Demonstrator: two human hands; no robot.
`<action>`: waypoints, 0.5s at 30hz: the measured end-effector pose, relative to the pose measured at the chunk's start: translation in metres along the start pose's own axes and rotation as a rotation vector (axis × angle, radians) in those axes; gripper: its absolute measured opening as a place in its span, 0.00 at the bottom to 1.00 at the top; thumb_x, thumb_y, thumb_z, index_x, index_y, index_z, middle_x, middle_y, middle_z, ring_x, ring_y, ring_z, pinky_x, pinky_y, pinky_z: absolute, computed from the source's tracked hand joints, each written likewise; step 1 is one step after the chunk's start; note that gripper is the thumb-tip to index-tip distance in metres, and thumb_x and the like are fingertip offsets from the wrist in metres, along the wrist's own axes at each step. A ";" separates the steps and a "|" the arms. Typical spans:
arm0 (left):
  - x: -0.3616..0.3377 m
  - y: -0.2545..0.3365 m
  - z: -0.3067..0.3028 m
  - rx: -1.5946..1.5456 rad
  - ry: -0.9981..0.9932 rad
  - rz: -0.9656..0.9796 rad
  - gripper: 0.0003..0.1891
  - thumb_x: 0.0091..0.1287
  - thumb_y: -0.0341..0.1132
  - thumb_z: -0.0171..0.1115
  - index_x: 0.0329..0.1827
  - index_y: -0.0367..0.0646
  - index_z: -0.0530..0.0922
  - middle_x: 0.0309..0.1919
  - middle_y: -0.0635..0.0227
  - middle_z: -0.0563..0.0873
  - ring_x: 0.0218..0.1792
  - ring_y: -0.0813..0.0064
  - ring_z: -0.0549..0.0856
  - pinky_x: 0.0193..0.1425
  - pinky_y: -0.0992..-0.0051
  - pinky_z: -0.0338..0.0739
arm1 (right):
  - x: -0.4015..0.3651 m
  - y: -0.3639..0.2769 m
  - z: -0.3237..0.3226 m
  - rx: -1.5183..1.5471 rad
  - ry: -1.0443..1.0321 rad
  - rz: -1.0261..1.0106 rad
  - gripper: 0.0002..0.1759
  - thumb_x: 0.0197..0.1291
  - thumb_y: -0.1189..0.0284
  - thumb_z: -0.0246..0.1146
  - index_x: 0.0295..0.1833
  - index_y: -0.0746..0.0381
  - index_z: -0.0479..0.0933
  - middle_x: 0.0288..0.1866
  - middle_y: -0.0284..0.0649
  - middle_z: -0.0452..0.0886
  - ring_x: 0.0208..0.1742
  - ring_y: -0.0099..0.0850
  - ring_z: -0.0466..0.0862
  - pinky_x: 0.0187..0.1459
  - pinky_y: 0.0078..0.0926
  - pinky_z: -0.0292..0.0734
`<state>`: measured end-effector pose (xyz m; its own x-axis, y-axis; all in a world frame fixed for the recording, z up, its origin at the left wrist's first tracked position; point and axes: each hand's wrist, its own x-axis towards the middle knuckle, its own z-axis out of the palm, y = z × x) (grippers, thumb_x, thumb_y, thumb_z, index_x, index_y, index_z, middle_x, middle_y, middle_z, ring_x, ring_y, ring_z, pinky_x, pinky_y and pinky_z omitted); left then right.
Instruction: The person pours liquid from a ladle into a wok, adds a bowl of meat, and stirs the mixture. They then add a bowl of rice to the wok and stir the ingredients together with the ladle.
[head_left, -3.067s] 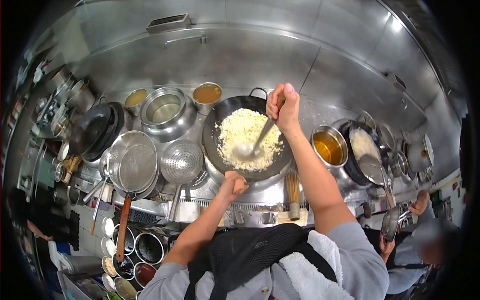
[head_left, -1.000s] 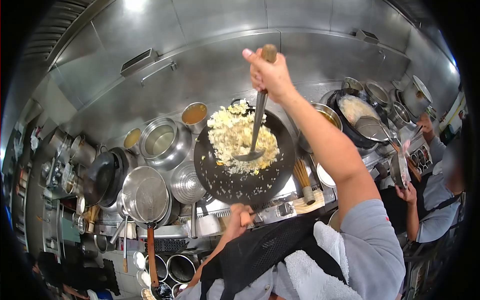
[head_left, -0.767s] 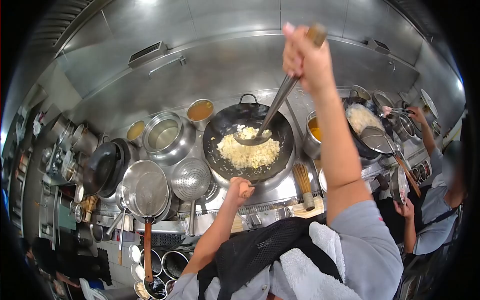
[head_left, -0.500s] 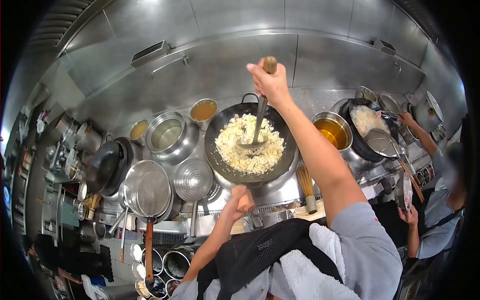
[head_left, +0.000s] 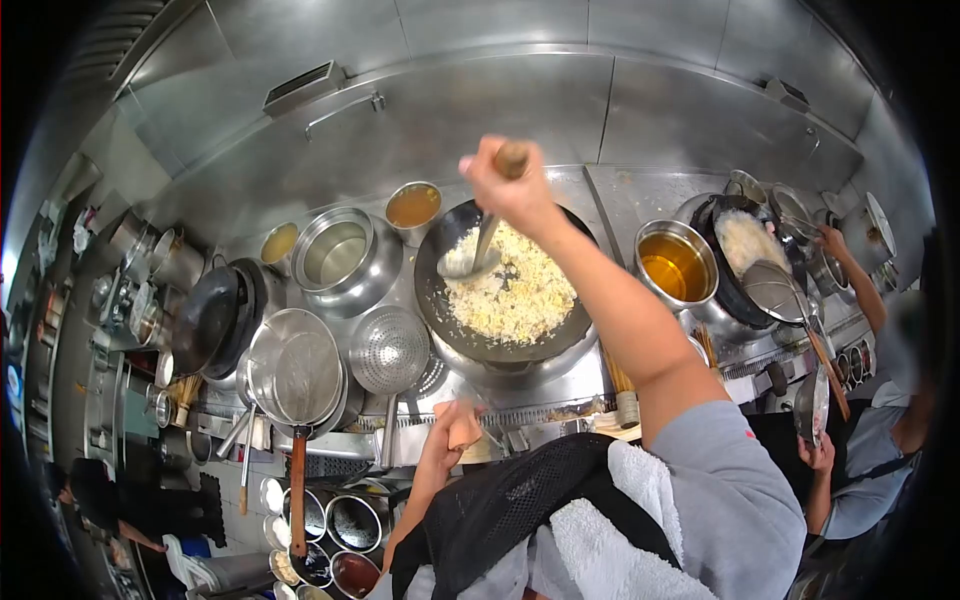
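Observation:
My right hand [head_left: 520, 195], raised over the wok [head_left: 430, 295], is closed around the wooden-ended handle of a metal ladle [head_left: 487, 238]. The ladle's bowl rests in the left part of the fried rice [head_left: 520, 300], which is flecked with yellow egg and spread across the dark wok. Below the wok's near rim, my left hand [head_left: 445, 440] is curled closed, somewhat blurred. It appears apart from the wok, and whatever it may hold is not clear.
Left of the wok stand a steel pot [head_left: 375, 260], a perforated skimmer [head_left: 390, 350] and a mesh strainer [head_left: 297, 375]. To the right are an oil pot [head_left: 645, 250] and a bamboo brush [head_left: 620, 395]. A co-worker [head_left: 875, 450] stands at another wok [head_left: 735, 295].
My right hand has moved left and slightly down, carrying the ladle's bowl from the rice's middle to its left side. My left hand has shifted left and down, farther from the wok.

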<state>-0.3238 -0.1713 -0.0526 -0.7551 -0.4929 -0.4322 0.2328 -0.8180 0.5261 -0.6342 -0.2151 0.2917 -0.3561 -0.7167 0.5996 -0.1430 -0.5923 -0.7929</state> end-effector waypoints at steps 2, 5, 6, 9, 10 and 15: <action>-0.011 0.002 -0.011 -0.004 -0.002 -0.007 0.24 0.77 0.47 0.62 0.66 0.38 0.73 0.55 0.49 0.86 0.48 0.60 0.89 0.51 0.62 0.89 | -0.005 0.052 -0.013 -0.147 -0.045 0.092 0.20 0.65 0.70 0.68 0.23 0.62 0.68 0.18 0.25 0.68 0.23 0.17 0.66 0.27 0.26 0.64; -0.022 0.006 -0.012 -0.045 -0.004 0.008 0.26 0.77 0.46 0.63 0.68 0.37 0.72 0.55 0.49 0.86 0.48 0.59 0.89 0.51 0.61 0.89 | 0.009 0.033 -0.008 -0.218 -0.046 0.071 0.20 0.66 0.72 0.67 0.23 0.61 0.67 0.17 0.26 0.68 0.20 0.17 0.67 0.24 0.24 0.64; -0.020 0.009 -0.011 -0.045 -0.010 0.012 0.26 0.77 0.46 0.63 0.68 0.37 0.72 0.55 0.49 0.86 0.48 0.59 0.89 0.51 0.61 0.89 | 0.021 0.021 -0.008 -0.233 -0.049 0.034 0.20 0.68 0.74 0.65 0.23 0.59 0.67 0.16 0.27 0.69 0.17 0.17 0.70 0.20 0.22 0.66; -0.025 0.009 -0.004 -0.061 0.051 0.022 0.23 0.77 0.44 0.64 0.65 0.37 0.75 0.52 0.52 0.87 0.47 0.63 0.89 0.49 0.64 0.89 | 0.007 -0.008 0.000 -0.105 -0.086 -0.045 0.19 0.68 0.75 0.66 0.23 0.59 0.69 0.17 0.27 0.70 0.18 0.17 0.70 0.21 0.20 0.64; -0.022 0.008 -0.008 -0.063 0.053 0.021 0.23 0.77 0.44 0.64 0.65 0.37 0.75 0.52 0.52 0.87 0.47 0.63 0.89 0.49 0.64 0.89 | -0.001 -0.009 0.004 -0.056 -0.114 -0.093 0.19 0.68 0.74 0.66 0.23 0.59 0.69 0.17 0.26 0.70 0.18 0.16 0.71 0.21 0.20 0.63; 0.005 -0.002 -0.044 -0.017 0.178 -0.089 0.20 0.64 0.32 0.68 0.59 0.39 0.76 0.39 0.61 0.87 0.35 0.65 0.87 0.37 0.62 0.87 | 0.001 0.031 -0.021 -0.256 -0.050 0.214 0.19 0.63 0.67 0.69 0.24 0.60 0.70 0.21 0.24 0.71 0.25 0.16 0.70 0.29 0.23 0.67</action>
<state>-0.3012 -0.1858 -0.0881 -0.6537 -0.4613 -0.5999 0.1812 -0.8651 0.4678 -0.6582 -0.2265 0.2651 -0.3583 -0.8356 0.4164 -0.2993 -0.3197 -0.8990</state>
